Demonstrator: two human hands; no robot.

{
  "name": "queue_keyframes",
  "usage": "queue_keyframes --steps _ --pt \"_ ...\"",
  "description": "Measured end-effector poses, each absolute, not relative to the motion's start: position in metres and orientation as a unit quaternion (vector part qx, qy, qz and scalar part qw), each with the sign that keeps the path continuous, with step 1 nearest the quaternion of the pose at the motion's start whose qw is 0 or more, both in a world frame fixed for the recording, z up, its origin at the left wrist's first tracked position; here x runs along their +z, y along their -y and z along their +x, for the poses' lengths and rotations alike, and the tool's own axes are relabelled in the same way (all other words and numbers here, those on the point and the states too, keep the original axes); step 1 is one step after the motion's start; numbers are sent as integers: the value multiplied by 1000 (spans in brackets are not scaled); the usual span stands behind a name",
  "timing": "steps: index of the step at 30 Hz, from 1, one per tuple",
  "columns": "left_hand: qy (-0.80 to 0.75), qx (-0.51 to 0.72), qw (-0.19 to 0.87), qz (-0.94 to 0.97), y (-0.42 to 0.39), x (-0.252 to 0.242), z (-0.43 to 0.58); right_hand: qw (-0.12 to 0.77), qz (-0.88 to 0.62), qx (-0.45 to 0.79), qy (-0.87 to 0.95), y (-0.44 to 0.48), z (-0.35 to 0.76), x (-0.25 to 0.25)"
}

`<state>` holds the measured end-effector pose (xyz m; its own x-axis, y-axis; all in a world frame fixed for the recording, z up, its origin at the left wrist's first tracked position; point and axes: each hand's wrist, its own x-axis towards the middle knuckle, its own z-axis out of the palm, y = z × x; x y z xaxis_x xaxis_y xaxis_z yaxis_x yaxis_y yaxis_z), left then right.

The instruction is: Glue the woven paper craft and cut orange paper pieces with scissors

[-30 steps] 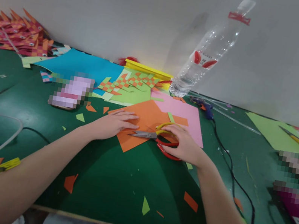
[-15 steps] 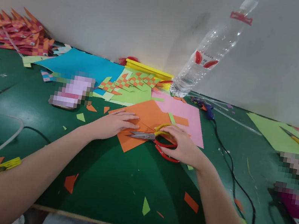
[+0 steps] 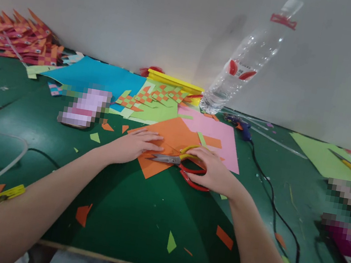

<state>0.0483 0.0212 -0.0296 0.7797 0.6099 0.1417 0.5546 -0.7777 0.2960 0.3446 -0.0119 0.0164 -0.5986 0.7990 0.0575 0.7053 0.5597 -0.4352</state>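
Observation:
My left hand (image 3: pixel 136 144) lies flat on a sheet of orange paper (image 3: pixel 178 133), its fingers stretched out over the left part. My right hand (image 3: pixel 213 168) grips a pair of scissors (image 3: pixel 166 159) by the handles, one yellow and one red. The blades point left across the lower part of the orange sheet, just under my left fingertips, and look slightly apart. Whether paper lies between them I cannot tell. Under the orange sheet's right side is pink paper (image 3: pixel 228 136), with a narrow green strip (image 3: pixel 201 139) and an orange piece (image 3: pixel 212 142) on top.
Woven green-and-orange paper fish (image 3: pixel 151 96) lie behind, beside blue paper (image 3: pixel 104 77) and a phone (image 3: pixel 87 107). A water bottle (image 3: pixel 240 66) leans on the wall. A glue gun (image 3: pixel 243 128) trails its black cord rightward. Red woven fish (image 3: pixel 22 38) pile up far left. Scraps dot the green table (image 3: pixel 134 219).
The scissors in my right hand have shifted very slightly left over the orange paper. My left hand rests in the same place.

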Motion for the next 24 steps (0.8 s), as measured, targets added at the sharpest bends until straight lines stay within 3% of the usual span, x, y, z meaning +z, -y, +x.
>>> queue_keyframes --steps 24 --pt "-304 117 98 940 -22 -33 47 124 -421 184 879 13 341 14"
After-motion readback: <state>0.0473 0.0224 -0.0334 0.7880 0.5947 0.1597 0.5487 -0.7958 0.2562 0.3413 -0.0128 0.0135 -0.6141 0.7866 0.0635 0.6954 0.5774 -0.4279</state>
